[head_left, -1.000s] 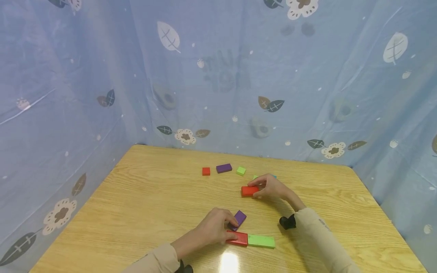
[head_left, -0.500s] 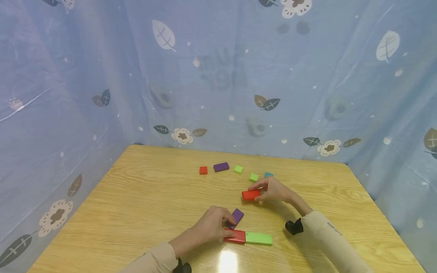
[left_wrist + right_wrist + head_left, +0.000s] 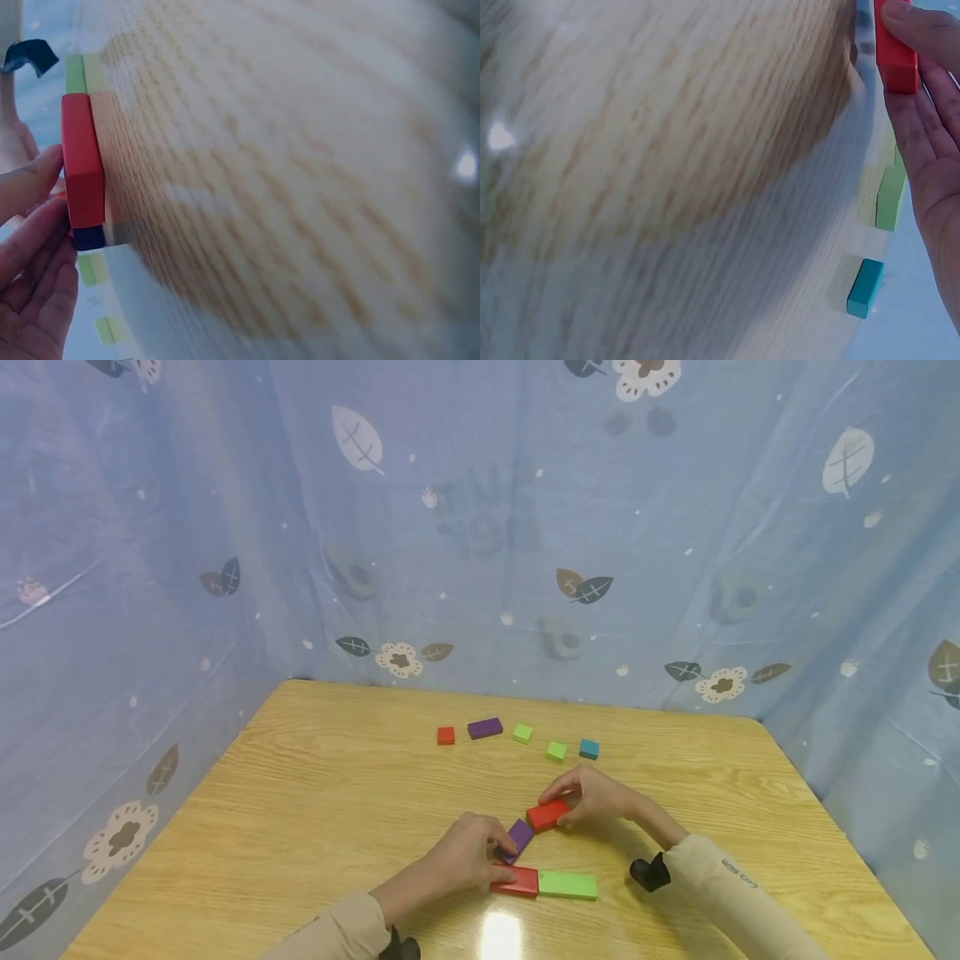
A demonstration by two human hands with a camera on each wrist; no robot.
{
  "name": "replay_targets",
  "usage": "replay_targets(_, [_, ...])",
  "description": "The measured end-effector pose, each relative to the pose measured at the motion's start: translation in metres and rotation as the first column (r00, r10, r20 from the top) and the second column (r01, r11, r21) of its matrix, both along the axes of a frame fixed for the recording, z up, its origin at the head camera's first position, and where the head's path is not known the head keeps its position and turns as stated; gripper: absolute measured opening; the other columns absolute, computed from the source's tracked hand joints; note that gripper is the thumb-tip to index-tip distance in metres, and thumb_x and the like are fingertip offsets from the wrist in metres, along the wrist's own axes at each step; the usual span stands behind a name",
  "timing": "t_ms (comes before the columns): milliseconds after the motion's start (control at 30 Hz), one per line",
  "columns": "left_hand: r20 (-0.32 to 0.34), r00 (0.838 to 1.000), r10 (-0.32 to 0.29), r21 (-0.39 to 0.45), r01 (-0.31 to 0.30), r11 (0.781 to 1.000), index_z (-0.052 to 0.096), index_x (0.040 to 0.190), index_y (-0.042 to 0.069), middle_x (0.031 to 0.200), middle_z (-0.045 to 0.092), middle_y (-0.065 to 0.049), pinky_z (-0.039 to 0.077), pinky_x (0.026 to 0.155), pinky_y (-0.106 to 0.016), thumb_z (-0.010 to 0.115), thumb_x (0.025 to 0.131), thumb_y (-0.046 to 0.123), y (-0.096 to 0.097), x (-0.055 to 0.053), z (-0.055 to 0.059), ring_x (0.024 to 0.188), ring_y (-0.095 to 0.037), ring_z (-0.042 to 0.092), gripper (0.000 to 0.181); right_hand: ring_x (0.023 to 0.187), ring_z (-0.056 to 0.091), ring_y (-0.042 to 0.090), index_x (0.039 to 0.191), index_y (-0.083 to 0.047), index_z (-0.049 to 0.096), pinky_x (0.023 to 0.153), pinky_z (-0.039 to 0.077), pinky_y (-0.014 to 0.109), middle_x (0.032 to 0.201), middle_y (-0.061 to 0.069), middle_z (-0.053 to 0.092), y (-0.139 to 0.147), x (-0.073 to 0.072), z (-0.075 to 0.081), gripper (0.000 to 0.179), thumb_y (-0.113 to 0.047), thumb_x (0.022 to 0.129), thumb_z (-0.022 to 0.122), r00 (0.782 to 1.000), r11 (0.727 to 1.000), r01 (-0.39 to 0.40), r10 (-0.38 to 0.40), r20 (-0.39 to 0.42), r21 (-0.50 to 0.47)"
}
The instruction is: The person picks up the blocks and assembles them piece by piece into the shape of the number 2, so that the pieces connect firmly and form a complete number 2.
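Note:
My left hand [image 3: 468, 856] is at the front, its thumb on a red block [image 3: 528, 883] and its curved fingers on a slanted purple block [image 3: 521, 835]. A long green block [image 3: 568, 885] lies end to end with that red block. In the left wrist view, thumb and fingers sit behind the red block [image 3: 82, 161], with the dark end of the purple block [image 3: 88, 238] beyond it. Thumb and fingers of my right hand [image 3: 596, 795] pinch a second red block [image 3: 547, 815]. This block's left end is close to the purple block's far end; whether they touch I cannot tell.
Toward the back of the wooden table [image 3: 337, 760] lie a small red block [image 3: 446, 736], a purple block [image 3: 485, 728], two small green blocks [image 3: 522, 733] and a teal block [image 3: 589, 749]. A patterned blue curtain [image 3: 465, 568] hangs behind the table.
My right hand has brought its red block nearer to me and turned it slightly, up to the slanted purple block. The teal block shows fully now. My left hand stays on its blocks.

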State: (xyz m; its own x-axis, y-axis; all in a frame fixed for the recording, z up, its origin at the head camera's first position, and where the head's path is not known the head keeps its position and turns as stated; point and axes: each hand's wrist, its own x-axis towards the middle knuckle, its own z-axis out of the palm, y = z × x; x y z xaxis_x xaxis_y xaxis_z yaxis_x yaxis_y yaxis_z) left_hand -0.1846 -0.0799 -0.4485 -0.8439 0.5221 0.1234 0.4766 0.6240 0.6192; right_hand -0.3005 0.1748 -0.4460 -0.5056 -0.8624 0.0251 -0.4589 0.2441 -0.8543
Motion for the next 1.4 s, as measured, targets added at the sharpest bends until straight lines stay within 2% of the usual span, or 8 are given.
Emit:
replay_targets(267, [0.004,1.0,0.008,-0.002,-0.008,1.0,0.078,0.089,0.013,0.087,0.068,0.011,0.048,0.077,-0.018,0.087,0.069,0.026,0.001,0.004,-0.001,0.083,0.001,0.059,0.025,0.105,0.062,0.026,0.107,0.007,0.068,0.088,0.051,0.034,0.11,0.019,0.067,-0.005,0.002,-0.003,0.032,0.011,0.076,0.071,1.0,1.0,-0.023,0.023,-0.01,0.02])
replay_targets(367, [-0.001,1.0,0.005,-0.003,-0.005,1.0,0.078,0.089,0.013,0.085,0.068,0.012,0.047,0.073,-0.016,0.087,0.069,0.025,0.002,0.004,-0.001,0.081,0.001,0.058,0.025,0.105,0.062,0.025,0.107,0.006,0.068,0.089,0.051,0.035,0.109,0.018,0.068,-0.007,0.002,-0.002,0.033,0.013,0.075,0.071,0.999,0.999,-0.033,0.034,-0.036,0.03])
replay_targets(467, [-0.005,1.0,0.007,-0.002,-0.007,1.0,0.078,0.089,0.013,0.084,0.067,0.012,0.046,0.072,-0.015,0.088,0.069,0.025,0.003,0.004,-0.001,0.079,0.002,0.057,0.025,0.105,0.062,0.024,0.108,0.005,0.068,0.09,0.05,0.036,0.109,0.017,0.068,-0.009,0.001,0.0,0.033,0.013,0.076,0.07,0.993,0.997,-0.065,0.069,-0.097,0.04])
replay_targets(633, [-0.01,1.0,0.012,-0.004,-0.012,1.0,0.078,0.088,0.013,0.083,0.067,0.012,0.046,0.072,-0.015,0.088,0.068,0.024,0.003,0.003,-0.001,0.078,0.001,0.058,0.025,0.106,0.062,0.03,0.11,0.006,0.067,0.091,0.05,0.039,0.111,0.018,0.067,-0.013,-0.004,0.002,0.031,0.01,0.079,0.07,0.976,0.99,-0.139,0.143,-0.162,0.034])
replay_targets(767, [-0.018,1.0,0.013,-0.016,-0.013,1.0,0.078,0.088,0.014,0.084,0.068,0.012,0.046,0.072,-0.016,0.088,0.069,0.025,0.003,0.002,-0.002,0.079,0.002,0.058,0.024,0.106,0.062,0.032,0.111,0.006,0.067,0.09,0.05,0.04,0.111,0.018,0.067,-0.015,-0.007,0.001,0.031,0.01,0.08,0.069,0.966,0.985,-0.171,0.173,-0.194,0.028])
replay_targets(933, [-0.011,1.0,0.018,-0.025,-0.018,1.0,0.078,0.088,0.014,0.085,0.068,0.012,0.047,0.074,-0.016,0.087,0.069,0.026,0.003,0.002,-0.002,0.081,0.002,0.058,0.024,0.106,0.062,0.03,0.11,0.006,0.067,0.091,0.05,0.037,0.111,0.018,0.068,-0.02,-0.01,0.004,0.031,0.011,0.08,0.068,0.951,0.98,-0.189,0.198,-0.239,0.058])
replay_targets(1167, [0.014,1.0,0.025,-0.016,-0.025,1.0,0.078,0.088,0.014,0.085,0.068,0.012,0.047,0.074,-0.017,0.087,0.069,0.026,0.002,0.001,0.001,0.082,0.001,0.058,0.023,0.1,0.065,0.023,0.107,0.002,0.07,0.088,0.051,0.031,0.106,0.013,0.07,-0.03,-0.009,0.015,0.032,0.013,0.076,0.07,0.899,0.968,-0.193,0.239,-0.367,0.157])
replay_targets(1400, [0.032,0.999,0.02,-0.016,-0.019,1.0,0.078,0.089,0.014,0.087,0.069,0.011,0.048,0.077,-0.019,0.086,0.071,0.026,0.001,0.0,0.003,0.085,0.0,0.06,0.023,0.097,0.066,0.018,0.103,0.0,0.072,0.088,0.051,0.029,0.103,0.01,0.071,-0.038,-0.013,0.019,0.028,0.015,0.08,0.066,0.881,0.956,-0.221,0.281,-0.38,0.194])
